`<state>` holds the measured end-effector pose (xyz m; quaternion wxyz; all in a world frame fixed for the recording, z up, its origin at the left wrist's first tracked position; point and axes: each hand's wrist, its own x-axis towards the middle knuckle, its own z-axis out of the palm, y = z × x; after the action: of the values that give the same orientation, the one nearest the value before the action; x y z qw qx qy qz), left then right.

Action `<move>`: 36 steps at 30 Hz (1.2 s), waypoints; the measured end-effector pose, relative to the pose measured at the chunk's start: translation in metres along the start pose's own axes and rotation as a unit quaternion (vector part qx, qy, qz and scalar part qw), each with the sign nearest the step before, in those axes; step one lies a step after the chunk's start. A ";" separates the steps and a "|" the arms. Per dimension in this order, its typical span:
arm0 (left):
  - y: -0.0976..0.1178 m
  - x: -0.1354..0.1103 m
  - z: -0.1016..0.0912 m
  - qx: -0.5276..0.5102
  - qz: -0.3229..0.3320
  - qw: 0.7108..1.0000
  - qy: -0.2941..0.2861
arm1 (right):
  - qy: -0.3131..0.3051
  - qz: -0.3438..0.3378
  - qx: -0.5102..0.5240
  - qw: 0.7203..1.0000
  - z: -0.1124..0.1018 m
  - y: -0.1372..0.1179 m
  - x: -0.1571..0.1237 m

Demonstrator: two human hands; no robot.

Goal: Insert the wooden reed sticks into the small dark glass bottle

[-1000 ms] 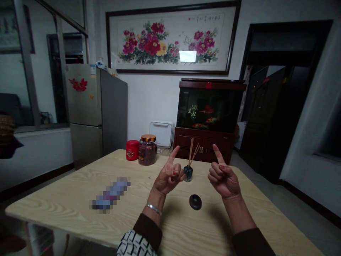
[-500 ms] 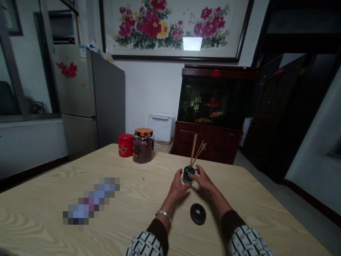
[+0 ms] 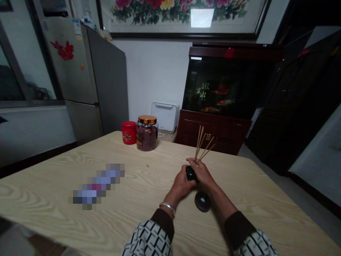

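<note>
A small dark glass reed diffuser bottle (image 3: pixel 190 173) sits between my two hands above the table, mostly covered by fingers and seemingly tilted. My left hand (image 3: pixel 182 184) is wrapped round its left side. From the right, my right hand (image 3: pixel 203 173) closes over its upper part near the neck, fingers reaching across the top. Several thin wooden reeds (image 3: pixel 201 144) fan up and away behind the fingers. On the table just below my right wrist lies a round dark disc-like object (image 3: pixel 202 202) with a shiny top.
A wood-grain table (image 3: pixel 138 217) spans the front. Near its back edge stand a red canister (image 3: pixel 129 133) and a jar with a copper-coloured lid (image 3: pixel 147 133). A pixelated long item (image 3: pixel 98 185) lies at left. Behind are a fish tank (image 3: pixel 218 89) and a fridge (image 3: pixel 109 78).
My hands have gone from loosely around the bottle to closed on it, the right one now over its top. The reeds have spread and shifted. The view has tilted downward.
</note>
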<state>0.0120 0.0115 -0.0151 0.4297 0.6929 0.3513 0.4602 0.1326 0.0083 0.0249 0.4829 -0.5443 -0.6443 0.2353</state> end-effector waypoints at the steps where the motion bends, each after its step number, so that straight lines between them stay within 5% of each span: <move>1: 0.001 -0.001 0.000 0.006 -0.007 1.000 0.001 | 0.014 -0.007 0.019 1.000 0.003 -0.009 0.005; 4: -0.001 -0.003 -0.002 0.018 -0.016 1.000 -0.001 | 0.086 -0.022 0.058 0.994 -0.008 -0.043 0.025; 8: -0.005 -0.003 -0.003 0.024 -0.009 1.000 0.006 | 0.172 -0.004 -0.023 0.985 -0.079 -0.077 0.042; 11: -0.006 -0.003 -0.005 0.023 -0.019 1.000 0.007 | 0.125 0.057 -0.185 0.973 -0.125 -0.065 0.016; 13: -0.006 -0.004 -0.005 0.019 -0.025 0.999 0.005 | 0.087 0.096 -0.252 0.959 -0.135 -0.037 -0.022; 16: -0.006 -0.005 -0.007 0.016 -0.026 1.000 0.004 | -0.022 0.150 -0.415 0.897 -0.128 0.016 -0.082; 20: -0.002 -0.009 -0.009 0.016 -0.028 0.999 0.003 | -0.014 0.086 -0.515 0.853 -0.113 0.037 -0.118; 22: 0.000 -0.012 -0.011 0.016 -0.033 0.999 0.002 | -0.013 0.053 -0.497 0.866 -0.104 0.018 -0.117; 25: 0.004 -0.016 -0.013 0.008 -0.033 0.999 -0.002 | -0.091 0.023 -0.408 0.908 -0.083 -0.024 -0.108; 31: 0.005 -0.018 -0.014 -0.004 -0.008 1.000 -0.003 | -0.246 0.050 -0.401 0.881 -0.057 -0.057 -0.084; 33: 0.005 -0.018 -0.014 -0.007 -0.015 1.000 -0.008 | -0.233 0.057 -0.325 0.915 -0.065 -0.057 -0.074; 36: 0.005 -0.018 -0.015 -0.011 -0.021 1.000 -0.012 | -0.134 0.066 -0.068 0.986 -0.075 -0.063 -0.055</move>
<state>-0.0077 -0.0023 -0.0130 0.4514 0.6859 0.3558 0.4463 0.1650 -0.0779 0.0887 0.3372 -0.5805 -0.6808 0.2930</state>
